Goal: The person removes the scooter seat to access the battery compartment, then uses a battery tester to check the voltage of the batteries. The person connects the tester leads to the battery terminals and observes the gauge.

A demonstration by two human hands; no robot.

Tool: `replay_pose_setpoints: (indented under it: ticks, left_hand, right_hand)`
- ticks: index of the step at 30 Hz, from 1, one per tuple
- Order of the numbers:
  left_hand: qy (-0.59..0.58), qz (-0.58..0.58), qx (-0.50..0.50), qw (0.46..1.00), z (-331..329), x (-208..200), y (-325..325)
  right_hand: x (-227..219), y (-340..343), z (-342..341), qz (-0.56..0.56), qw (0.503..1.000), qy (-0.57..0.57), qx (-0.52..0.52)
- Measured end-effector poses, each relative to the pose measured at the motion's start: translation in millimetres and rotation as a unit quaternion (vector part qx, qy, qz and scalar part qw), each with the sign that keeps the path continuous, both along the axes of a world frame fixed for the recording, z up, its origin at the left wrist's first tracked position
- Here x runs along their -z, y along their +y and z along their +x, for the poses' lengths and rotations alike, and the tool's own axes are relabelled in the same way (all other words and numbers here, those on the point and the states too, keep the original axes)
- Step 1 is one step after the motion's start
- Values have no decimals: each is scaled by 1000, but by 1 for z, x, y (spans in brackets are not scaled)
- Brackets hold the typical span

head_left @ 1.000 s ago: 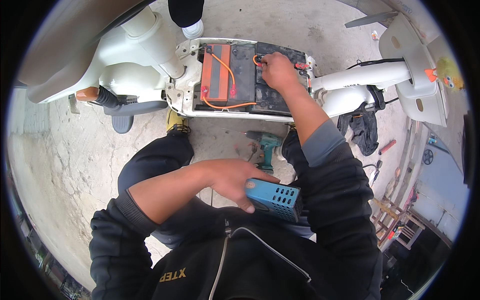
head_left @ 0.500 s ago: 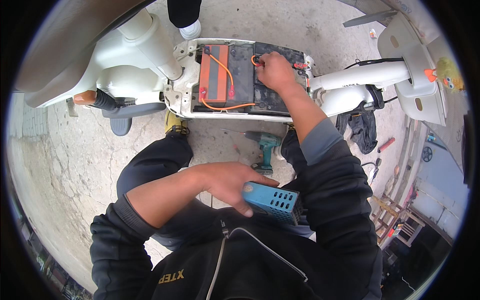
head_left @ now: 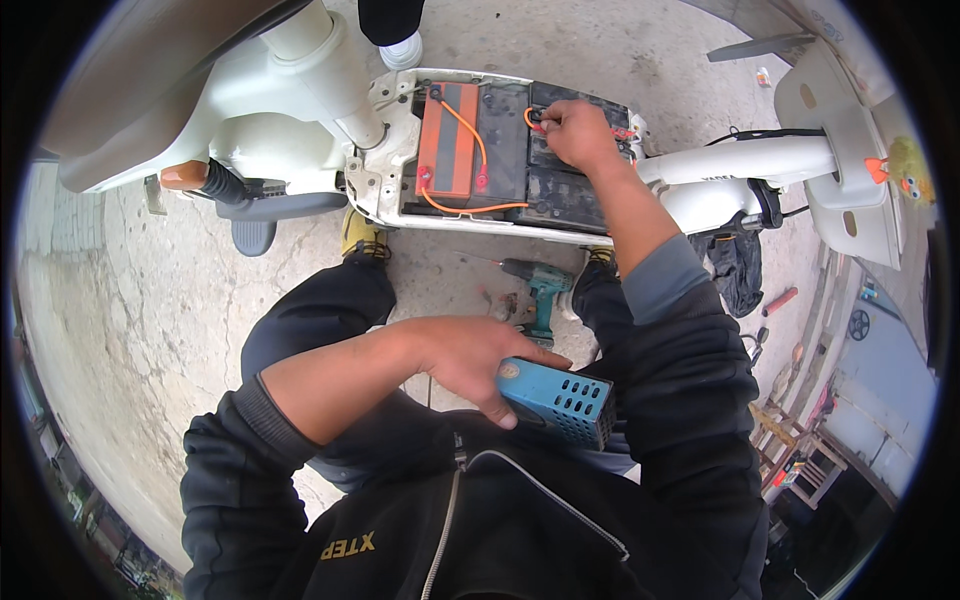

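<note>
My left hand (head_left: pixel 462 360) is wrapped round a blue metal box (head_left: pixel 556 398) with rows of slots in its end, held level above my lap. Beyond it, my right hand (head_left: pixel 582 135) is closed in a pinch over the batteries in the white scooter's open floor bay. Its fingertips meet at a terminal beside a short orange wire loop (head_left: pixel 528 117); what they grip is hidden. An orange-and-grey battery (head_left: pixel 436 150) sits at the bay's left, with a dark battery (head_left: pixel 502 150) beside it and a black battery (head_left: pixel 560 203) under my right hand. Orange wires (head_left: pixel 468 131) join terminals.
A teal cordless drill (head_left: pixel 545 290) stands on the concrete between my feet. Right of my right foot lie black cloth (head_left: pixel 735 275) and a red tube (head_left: pixel 780 301). Another person's white shoe (head_left: pixel 402 52) is beyond the scooter. A wooden stool (head_left: pixel 815 465) stands at far right.
The view has shifted slightly, so the scooter sits a little further right and higher. My right hand stays pinched at the same terminal, and my left hand keeps the blue box.
</note>
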State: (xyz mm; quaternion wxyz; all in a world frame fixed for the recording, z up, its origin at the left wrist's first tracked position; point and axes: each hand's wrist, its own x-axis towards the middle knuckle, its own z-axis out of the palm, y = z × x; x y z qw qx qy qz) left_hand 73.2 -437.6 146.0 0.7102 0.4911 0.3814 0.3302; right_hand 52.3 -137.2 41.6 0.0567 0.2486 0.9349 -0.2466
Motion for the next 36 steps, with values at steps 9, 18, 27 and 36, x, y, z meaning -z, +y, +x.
replay_pose_setpoints:
  ticks: [9, 18, 27, 36]
  left_hand:
    - [-5, 4, 7, 1000, 0, 1, 0]
    - [11, -4, 26, 1000, -4, -1, 1]
    - [19, -14, 35, 999, -5, -8, -1]
    - [49, 12, 27, 998, -10, -13, -3]
  right_hand:
    - [9, 13, 15, 31, 994, 26, 105]
    - [6, -42, 32, -2, 989, 142, 36]
    - [-4, -133, 61, -3, 982, 183, -51]
    - [1, -157, 84, 113, 973, 181, -82]
